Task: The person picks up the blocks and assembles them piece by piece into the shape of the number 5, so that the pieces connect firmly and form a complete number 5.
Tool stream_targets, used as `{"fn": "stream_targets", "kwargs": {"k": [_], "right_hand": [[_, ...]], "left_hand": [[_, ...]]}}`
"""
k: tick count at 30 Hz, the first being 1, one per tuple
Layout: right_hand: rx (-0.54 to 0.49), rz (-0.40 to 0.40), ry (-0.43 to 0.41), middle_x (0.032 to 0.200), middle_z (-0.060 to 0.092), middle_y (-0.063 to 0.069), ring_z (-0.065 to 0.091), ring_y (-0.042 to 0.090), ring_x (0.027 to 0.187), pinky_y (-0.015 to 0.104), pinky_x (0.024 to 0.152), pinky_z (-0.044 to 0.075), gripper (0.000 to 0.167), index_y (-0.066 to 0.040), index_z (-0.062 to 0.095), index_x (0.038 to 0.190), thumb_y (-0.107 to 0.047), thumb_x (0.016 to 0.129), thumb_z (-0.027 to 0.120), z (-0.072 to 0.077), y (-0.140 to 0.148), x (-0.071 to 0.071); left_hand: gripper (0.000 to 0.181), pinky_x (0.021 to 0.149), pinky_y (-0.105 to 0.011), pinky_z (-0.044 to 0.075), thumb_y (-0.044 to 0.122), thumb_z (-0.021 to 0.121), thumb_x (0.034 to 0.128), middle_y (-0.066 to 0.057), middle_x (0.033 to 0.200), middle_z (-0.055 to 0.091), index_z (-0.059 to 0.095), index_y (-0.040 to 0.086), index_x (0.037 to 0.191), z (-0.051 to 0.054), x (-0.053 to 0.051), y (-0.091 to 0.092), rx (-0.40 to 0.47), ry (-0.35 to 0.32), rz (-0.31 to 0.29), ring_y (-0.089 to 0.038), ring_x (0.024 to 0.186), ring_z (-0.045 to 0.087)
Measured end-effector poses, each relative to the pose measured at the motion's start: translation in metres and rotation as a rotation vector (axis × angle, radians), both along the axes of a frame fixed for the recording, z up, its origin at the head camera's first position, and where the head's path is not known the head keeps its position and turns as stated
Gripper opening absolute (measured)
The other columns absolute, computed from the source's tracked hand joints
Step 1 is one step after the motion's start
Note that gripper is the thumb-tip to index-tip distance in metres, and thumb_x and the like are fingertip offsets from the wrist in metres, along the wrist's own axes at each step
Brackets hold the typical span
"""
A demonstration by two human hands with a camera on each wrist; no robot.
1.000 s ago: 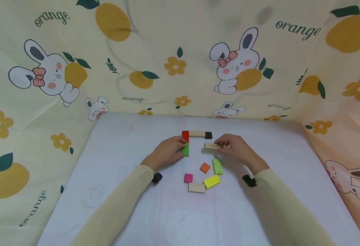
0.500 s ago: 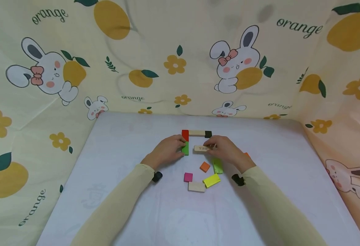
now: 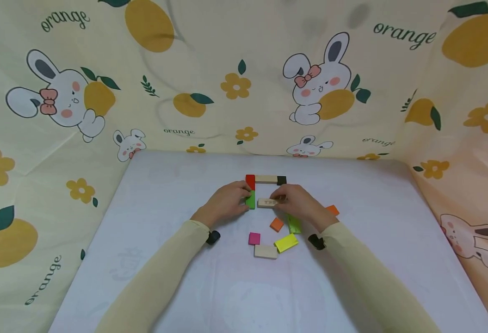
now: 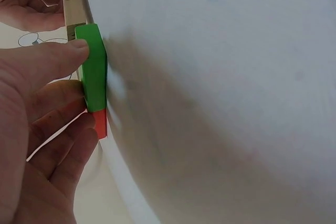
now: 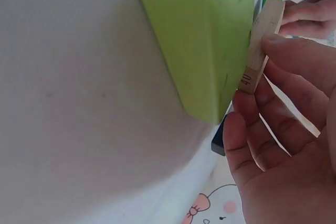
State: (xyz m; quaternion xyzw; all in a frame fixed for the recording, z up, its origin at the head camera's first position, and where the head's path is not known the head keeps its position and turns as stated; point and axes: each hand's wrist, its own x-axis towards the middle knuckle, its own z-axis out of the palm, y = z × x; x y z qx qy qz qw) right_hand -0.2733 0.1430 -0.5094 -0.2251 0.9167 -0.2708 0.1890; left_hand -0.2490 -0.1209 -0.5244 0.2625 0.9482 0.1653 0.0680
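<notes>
In the head view my left hand (image 3: 227, 201) pinches a green block (image 3: 250, 200), which lies end to end with a red block (image 3: 250, 181). From the red one a plain wood block (image 3: 266, 179) runs right to a black block (image 3: 281, 180). My right hand (image 3: 299, 203) holds a lettered wood block (image 3: 266, 203) by its right end, just right of the green block. The left wrist view shows the thumb on the green block (image 4: 93, 72); in the right wrist view thumb and fingers grip the wood block (image 5: 265, 35).
Nearer me lie an orange block (image 3: 276, 225), a magenta block (image 3: 254, 238), a yellow block (image 3: 286, 243), a wood block (image 3: 265, 251) and a light green block (image 3: 294, 225) partly behind my right hand. Another orange block (image 3: 332, 210) shows beside the right wrist. A printed cloth surrounds the table (image 3: 177, 286).
My right hand has carried the lettered wood block leftward, close to the green block, uncovering the orange block beside its wrist. My left hand has stayed on the green block.
</notes>
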Motion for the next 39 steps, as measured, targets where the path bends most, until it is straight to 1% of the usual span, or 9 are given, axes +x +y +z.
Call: {"fn": "stream_targets", "kwargs": {"k": [4,11,16,21,25,29,32,35,39], "right_hand": [[0.004,0.023,0.006,0.115,0.073,0.002,0.063,0.025,0.104,0.044,0.096,0.058,0.028,-0.009,0.079,0.127,-0.012,0.099,0.081,-0.002,-0.0031,-0.0008],[-0.007,0.026,0.005,0.111,0.072,0.002,0.062,0.024,0.101,0.041,0.094,0.058,0.028,-0.009,0.079,0.126,-0.01,0.098,0.082,-0.0048,-0.0056,0.0019],[-0.002,0.04,0.018,0.111,0.071,0.001,0.062,0.022,0.099,0.041,0.094,0.058,0.029,-0.008,0.079,0.127,-0.011,0.098,0.081,-0.0066,-0.0058,0.0013],[-0.003,0.053,0.031,0.11,0.071,0.001,0.062,0.022,0.098,0.041,0.093,0.058,0.029,-0.008,0.079,0.127,-0.011,0.098,0.081,-0.0063,-0.0057,0.0],[-0.002,0.057,0.042,0.112,0.072,0.0,0.062,0.021,0.098,0.041,0.094,0.057,0.03,-0.009,0.079,0.128,-0.012,0.098,0.082,-0.0058,-0.006,-0.0007],[-0.008,0.056,0.032,0.112,0.072,0.001,0.062,0.022,0.098,0.041,0.094,0.058,0.031,-0.008,0.078,0.129,-0.012,0.098,0.082,-0.006,-0.0056,-0.0005],[-0.016,0.056,0.017,0.11,0.071,0.0,0.061,0.022,0.096,0.041,0.091,0.058,0.031,-0.009,0.078,0.129,-0.013,0.098,0.081,-0.007,-0.0051,-0.0001],[-0.025,0.06,0.013,0.109,0.071,-0.002,0.06,0.021,0.096,0.039,0.09,0.057,0.031,-0.01,0.078,0.129,-0.013,0.098,0.081,-0.0078,-0.0046,0.001],[-0.037,0.071,0.034,0.108,0.071,-0.002,0.061,0.021,0.095,0.039,0.089,0.057,0.033,-0.01,0.077,0.13,-0.014,0.098,0.081,-0.007,-0.0043,0.0025]], "left_hand": [[0.04,0.113,-0.034,0.048,0.025,0.081,0.1,-0.002,0.14,0.064,0.077,0.007,0.135,0.0008,0.0001,0.0,0.008,0.005,0.002,-0.019,0.129,0.059],[0.041,0.113,-0.034,0.048,0.028,0.081,0.1002,-0.001,0.141,0.063,0.077,0.008,0.135,-0.0018,0.0014,-0.0001,0.001,-0.006,0.008,-0.018,0.129,0.059],[0.04,0.113,-0.033,0.048,0.027,0.082,0.0998,-0.001,0.14,0.064,0.077,0.008,0.134,-0.0008,0.0015,0.0002,0.011,0.008,0.004,-0.018,0.129,0.059],[0.04,0.112,-0.033,0.048,0.026,0.082,0.0997,-0.001,0.139,0.064,0.077,0.007,0.134,0.0011,0.0006,0.0005,0.028,0.001,0.005,-0.019,0.128,0.059],[0.04,0.113,-0.034,0.048,0.028,0.081,0.0998,-0.001,0.14,0.064,0.077,0.008,0.134,0.0012,-0.001,0.0004,0.022,0.004,0.009,-0.018,0.128,0.059],[0.041,0.113,-0.033,0.048,0.028,0.081,0.0997,-0.001,0.14,0.063,0.077,0.008,0.135,-0.0001,-0.0018,-0.0004,0.016,0.006,0.008,-0.018,0.128,0.059],[0.042,0.112,-0.033,0.048,0.031,0.081,0.0999,-0.001,0.14,0.063,0.077,0.008,0.135,-0.0002,-0.0009,-0.0015,0.033,-0.011,0.007,-0.017,0.127,0.059],[0.042,0.11,-0.033,0.05,0.035,0.079,0.1011,0.0,0.136,0.064,0.077,0.01,0.134,0.0004,-0.0001,-0.0024,0.055,-0.023,0.006,-0.016,0.123,0.06],[0.042,0.111,-0.033,0.049,0.039,0.074,0.1044,0.0,0.136,0.065,0.073,0.012,0.137,0.0009,-0.0018,-0.0024,0.073,-0.008,0.002,-0.016,0.122,0.06]]}}
